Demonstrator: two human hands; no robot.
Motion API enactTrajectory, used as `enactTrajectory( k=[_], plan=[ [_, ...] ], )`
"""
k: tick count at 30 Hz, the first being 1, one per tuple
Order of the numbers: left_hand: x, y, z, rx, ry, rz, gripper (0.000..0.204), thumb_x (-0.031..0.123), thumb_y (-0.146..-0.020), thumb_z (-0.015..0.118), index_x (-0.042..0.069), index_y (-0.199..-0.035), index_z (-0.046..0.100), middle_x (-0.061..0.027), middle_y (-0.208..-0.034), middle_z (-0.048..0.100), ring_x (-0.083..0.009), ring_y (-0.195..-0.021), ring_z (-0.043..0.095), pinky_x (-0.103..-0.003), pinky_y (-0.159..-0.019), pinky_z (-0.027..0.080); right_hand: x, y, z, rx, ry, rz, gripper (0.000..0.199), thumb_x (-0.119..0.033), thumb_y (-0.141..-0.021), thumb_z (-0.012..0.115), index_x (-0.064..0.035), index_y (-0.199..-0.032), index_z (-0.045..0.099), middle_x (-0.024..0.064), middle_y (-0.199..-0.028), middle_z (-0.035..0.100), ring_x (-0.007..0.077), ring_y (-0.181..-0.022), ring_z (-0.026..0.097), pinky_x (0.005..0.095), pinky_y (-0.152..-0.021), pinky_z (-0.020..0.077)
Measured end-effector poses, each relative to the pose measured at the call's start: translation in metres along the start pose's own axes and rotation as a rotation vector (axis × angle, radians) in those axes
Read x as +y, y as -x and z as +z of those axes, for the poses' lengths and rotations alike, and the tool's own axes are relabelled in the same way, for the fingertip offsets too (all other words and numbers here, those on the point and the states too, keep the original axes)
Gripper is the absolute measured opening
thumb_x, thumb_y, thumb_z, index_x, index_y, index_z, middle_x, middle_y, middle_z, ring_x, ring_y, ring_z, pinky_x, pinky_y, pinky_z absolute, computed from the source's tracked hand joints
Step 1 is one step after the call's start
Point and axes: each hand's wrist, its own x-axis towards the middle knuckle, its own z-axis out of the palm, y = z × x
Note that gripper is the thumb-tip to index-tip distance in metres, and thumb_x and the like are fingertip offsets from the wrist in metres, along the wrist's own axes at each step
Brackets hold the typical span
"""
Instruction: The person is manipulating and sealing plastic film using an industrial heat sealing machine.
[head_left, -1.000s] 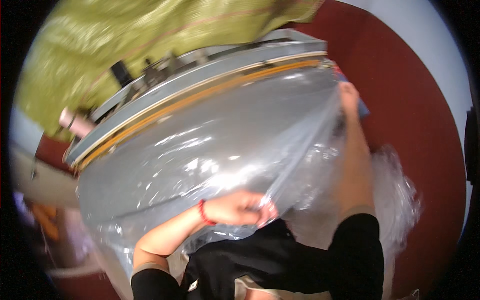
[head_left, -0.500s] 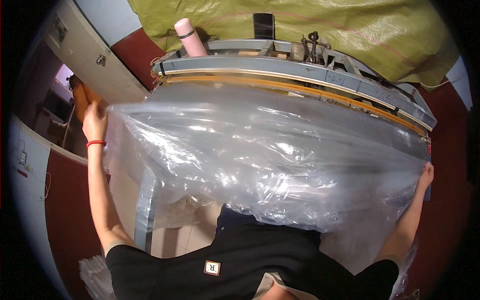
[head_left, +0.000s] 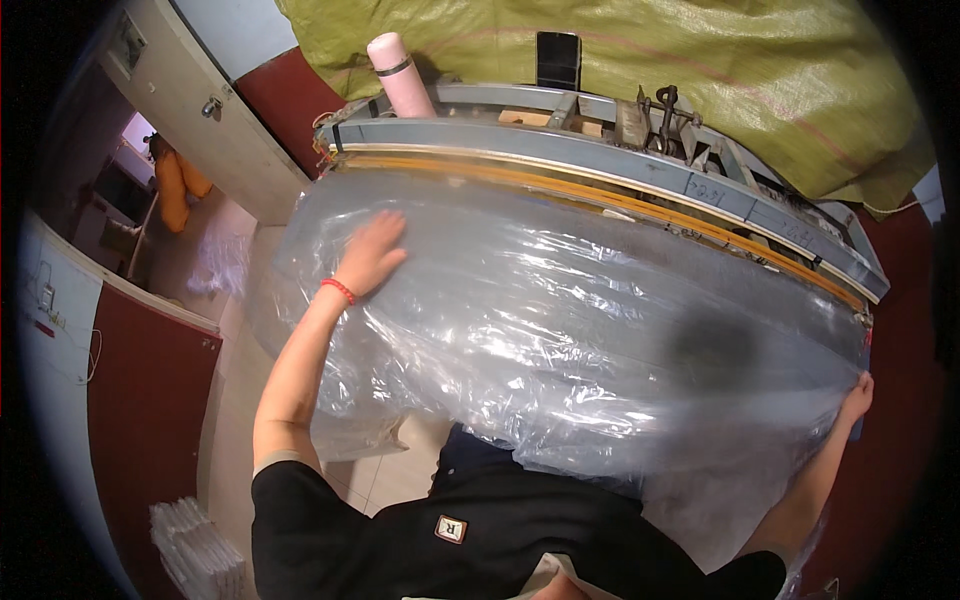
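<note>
A wide sheet of clear plastic film (head_left: 520, 300) lies wrinkled over the machine's table and hangs down toward my body. My left hand (head_left: 375, 250), with a red bracelet on the wrist, rests flat on the film's left part, fingers stretched out and slightly blurred. At the far right, my right hand (head_left: 858, 395) pinches the film's right edge. Just beyond the film runs the grey metal beam (head_left: 560, 150) of the machine, with an orange strip (head_left: 600, 205) along its near side.
A pink flask (head_left: 400, 80) and a dark phone (head_left: 558, 60) stand behind the beam, near a metal clamp (head_left: 667, 115). Green-yellow woven sheeting (head_left: 720, 60) covers the back. Folded plastic bags (head_left: 195, 550) are stacked at lower left. An open door (head_left: 215, 120) shows a person in orange (head_left: 178, 185).
My left hand has let go of the film's left corner and moved right, onto its surface. The film's left side has dropped onto the table. My right hand keeps its pinch.
</note>
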Motion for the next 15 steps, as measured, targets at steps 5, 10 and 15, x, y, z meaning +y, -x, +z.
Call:
enactTrajectory(
  k=[5, 10, 15],
  plan=[
    [0.035, -0.027, 0.008, 0.05, -0.007, 0.197, 0.044, 0.029, -0.082, 0.049, 0.006, -0.12, 0.043, -0.0087, -0.126, 0.041, -0.0279, -0.122, 0.029, -0.044, -0.096, 0.024, 0.006, 0.001, -0.01, -0.053, -0.118, 0.104, 0.034, -0.031, -0.085, 0.048, -0.0013, -0.099, 0.056, 0.0065, -0.092, 0.058, 0.015, -0.083, 0.051, 0.0265, -0.077, 0.0392],
    [0.027, -0.052, 0.018, 0.206, 0.015, 0.107, 0.038, 0.02, -0.075, 0.058, 0.005, -0.11, 0.051, -0.0094, -0.1, 0.057, -0.0274, -0.096, 0.049, -0.037, -0.082, 0.037, -0.02, 0.007, -0.045, -0.14, -0.667, 0.366, 0.034, -0.03, -0.084, 0.051, -0.0037, -0.105, 0.053, 0.0035, -0.099, 0.054, 0.0132, -0.088, 0.049, 0.0262, -0.078, 0.0387],
    [0.045, -0.076, 0.03, 0.488, 0.242, -0.06, 0.022, 0.012, -0.068, 0.064, 0.004, -0.088, 0.06, -0.0096, -0.076, 0.057, -0.0268, -0.076, 0.052, -0.034, -0.069, 0.042, -0.047, 0.019, -0.113, -0.11, -0.828, 0.371, 0.038, -0.03, -0.084, 0.052, -0.0036, -0.112, 0.048, 0.0046, -0.103, 0.052, 0.0159, -0.096, 0.048, 0.0288, -0.085, 0.0363]
  ],
)
